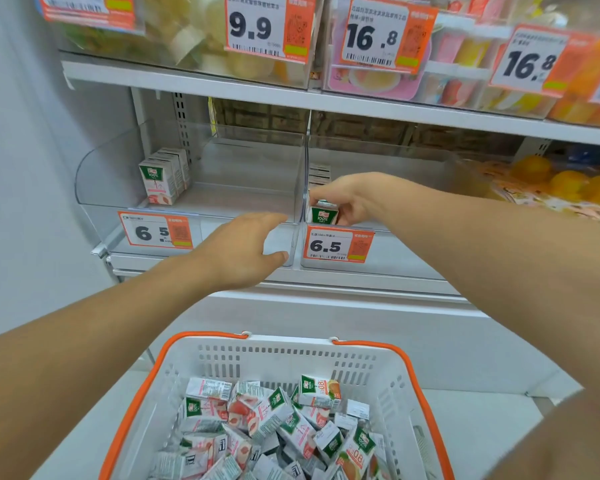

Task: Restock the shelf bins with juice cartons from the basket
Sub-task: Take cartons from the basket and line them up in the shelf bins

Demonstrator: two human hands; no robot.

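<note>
White shelf (326, 102) carries clear bins (125, 161); your right hand (352, 199) pinches a carton (323, 213) at 12 o'clock, left hand (246, 247) spread, empty; basket (284, 358) of cartons at 6.

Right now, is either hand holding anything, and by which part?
The right hand grips a juice carton by its top and side at the right bin's front. The left hand is open and holds nothing.

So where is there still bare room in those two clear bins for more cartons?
The left bin is bare from its carton row rightward to the divider. The right bin looks bare beyond the right hand. The basket is crowded.
</note>
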